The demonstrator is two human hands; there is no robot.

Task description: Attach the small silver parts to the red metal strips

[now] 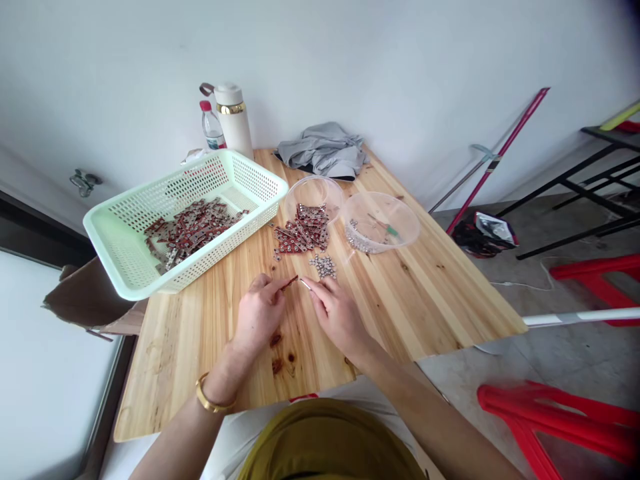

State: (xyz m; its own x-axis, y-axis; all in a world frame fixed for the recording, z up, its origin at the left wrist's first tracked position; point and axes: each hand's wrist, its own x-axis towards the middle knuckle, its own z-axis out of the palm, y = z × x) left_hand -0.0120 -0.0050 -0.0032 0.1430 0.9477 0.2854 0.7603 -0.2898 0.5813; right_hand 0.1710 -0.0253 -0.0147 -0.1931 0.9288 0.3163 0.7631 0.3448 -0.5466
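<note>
Wooden table [430,293]: left hand [259,313] pinches brown strip [289,283], right hand [337,313] alongside.

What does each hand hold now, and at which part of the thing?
The left hand pinches one end of a small brown strip. The right hand pinches a small silver piece; its held part cannot be told.

The bench [430,293] is pale, smooth wood with dark knots; beside it, the basket [125,260] is perforated matt green plastic, the bowls [400,217] clear glossy plastic.
</note>
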